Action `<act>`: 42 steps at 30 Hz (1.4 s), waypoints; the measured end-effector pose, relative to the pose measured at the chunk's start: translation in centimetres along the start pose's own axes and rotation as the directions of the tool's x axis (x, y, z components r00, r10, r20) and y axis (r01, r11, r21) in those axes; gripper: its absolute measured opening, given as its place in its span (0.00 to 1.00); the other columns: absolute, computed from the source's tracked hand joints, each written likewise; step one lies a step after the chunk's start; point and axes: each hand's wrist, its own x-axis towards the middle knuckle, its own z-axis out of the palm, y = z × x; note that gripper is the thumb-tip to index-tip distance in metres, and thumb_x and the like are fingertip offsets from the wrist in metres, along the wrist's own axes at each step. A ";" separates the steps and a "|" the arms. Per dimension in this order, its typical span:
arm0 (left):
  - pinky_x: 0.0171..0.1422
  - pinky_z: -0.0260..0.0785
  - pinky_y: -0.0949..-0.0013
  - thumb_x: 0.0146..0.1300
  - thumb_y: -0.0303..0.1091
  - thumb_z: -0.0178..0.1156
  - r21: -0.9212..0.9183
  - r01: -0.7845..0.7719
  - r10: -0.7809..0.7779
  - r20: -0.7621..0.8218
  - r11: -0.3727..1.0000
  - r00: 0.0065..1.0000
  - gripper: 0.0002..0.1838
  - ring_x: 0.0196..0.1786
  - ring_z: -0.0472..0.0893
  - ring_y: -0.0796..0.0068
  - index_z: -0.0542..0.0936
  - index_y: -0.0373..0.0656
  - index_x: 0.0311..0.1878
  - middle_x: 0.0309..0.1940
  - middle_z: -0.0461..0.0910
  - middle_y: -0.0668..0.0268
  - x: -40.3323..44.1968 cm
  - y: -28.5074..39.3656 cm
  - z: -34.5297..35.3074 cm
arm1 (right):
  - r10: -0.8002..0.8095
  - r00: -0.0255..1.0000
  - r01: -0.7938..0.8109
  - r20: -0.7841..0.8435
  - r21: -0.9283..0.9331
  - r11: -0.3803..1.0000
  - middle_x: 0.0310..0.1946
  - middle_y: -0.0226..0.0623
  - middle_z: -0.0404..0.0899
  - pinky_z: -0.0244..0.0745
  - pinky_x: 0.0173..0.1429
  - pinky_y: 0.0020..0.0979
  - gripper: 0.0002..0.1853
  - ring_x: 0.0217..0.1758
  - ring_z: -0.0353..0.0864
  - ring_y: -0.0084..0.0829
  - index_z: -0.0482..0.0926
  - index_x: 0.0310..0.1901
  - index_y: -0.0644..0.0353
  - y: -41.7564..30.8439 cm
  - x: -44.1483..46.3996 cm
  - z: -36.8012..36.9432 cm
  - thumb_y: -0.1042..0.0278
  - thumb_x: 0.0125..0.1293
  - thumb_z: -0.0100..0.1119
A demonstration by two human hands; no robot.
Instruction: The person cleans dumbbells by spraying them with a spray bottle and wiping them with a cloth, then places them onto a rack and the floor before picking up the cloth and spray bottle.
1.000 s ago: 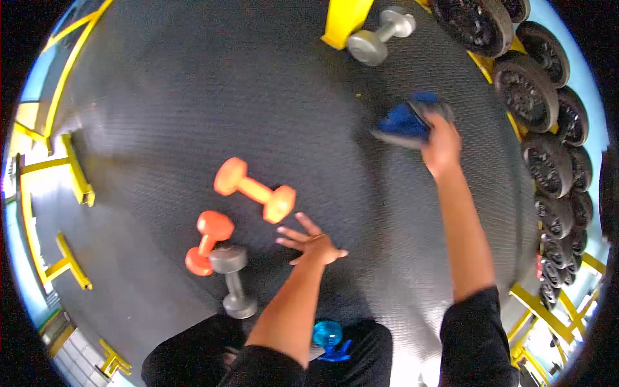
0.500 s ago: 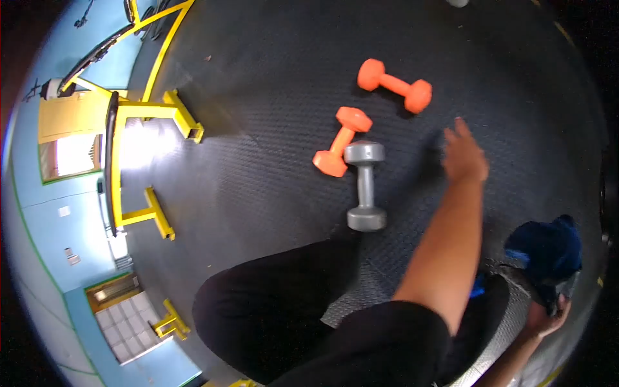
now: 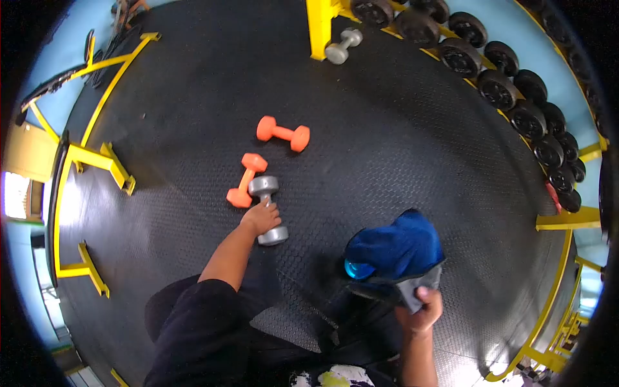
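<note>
My left hand (image 3: 261, 217) is closed around the handle of a grey dumbbell (image 3: 274, 236) that lies on the black floor. Right beside it is an orange dumbbell (image 3: 247, 181), and a second orange dumbbell (image 3: 284, 133) lies a bit farther off. My right hand (image 3: 422, 311) grips the grey edge of a dark blue cloth (image 3: 400, 245), thumb on top. Beneath the cloth's left side a bright blue rounded thing (image 3: 358, 268) peeks out; its kind is hidden.
Toward the upper right stands a yellow rack (image 3: 567, 219) with rows of black round-headed dumbbells (image 3: 496, 89). Near its yellow post (image 3: 318, 29) another grey dumbbell (image 3: 343, 46) lies on the floor. A yellow-framed bench (image 3: 97, 157) stands at left.
My left hand has come down from open air onto the grey dumbbell's handle. The view has swung right, bringing the rack and more of the blue cloth into sight.
</note>
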 end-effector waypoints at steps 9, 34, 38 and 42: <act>0.75 0.59 0.56 0.62 0.34 0.57 -0.341 -0.021 -0.025 -0.130 0.940 0.991 0.15 0.63 0.74 0.64 0.80 0.54 0.53 0.49 0.81 0.70 -0.9 1.0 -5.7 | 0.282 0.959 -0.277 0.039 -0.097 0.956 0.57 0.42 0.77 0.65 0.68 0.39 0.32 0.61 0.75 0.41 0.68 0.64 0.69 2.5 -1.2 -4.2 0.63 0.58 0.55; 0.39 0.77 0.52 0.55 0.34 0.61 -0.726 0.117 -0.531 -0.372 0.677 0.761 0.08 0.38 0.83 0.48 0.81 0.41 0.36 0.33 0.83 0.53 -14.0 11.2 -29.9 | 0.478 0.829 -0.115 0.290 -0.748 0.653 0.37 0.34 0.84 0.78 0.44 0.34 0.08 0.40 0.83 0.31 0.82 0.37 0.57 -3.4 5.4 12.2 0.61 0.64 0.62; 0.41 0.76 0.51 0.51 0.30 0.64 -0.651 0.120 -0.553 -0.517 0.750 0.653 0.09 0.37 0.81 0.47 0.77 0.40 0.35 0.32 0.79 0.53 -14.2 10.2 -31.5 | 0.438 0.813 -0.183 0.383 -0.546 0.817 0.42 0.30 0.83 0.77 0.53 0.31 0.07 0.47 0.80 0.23 0.81 0.46 0.55 -0.4 6.5 8.4 0.69 0.69 0.57; 0.44 0.77 0.51 0.48 0.30 0.67 -0.758 0.085 -0.612 -0.449 0.647 0.652 0.13 0.40 0.82 0.49 0.78 0.40 0.39 0.33 0.80 0.52 -14.3 9.0 -31.6 | 0.058 0.855 0.379 0.516 -0.695 0.611 0.46 0.38 0.84 0.75 0.59 0.35 0.17 0.50 0.81 0.31 0.81 0.48 0.64 -2.8 4.4 13.4 0.66 0.58 0.65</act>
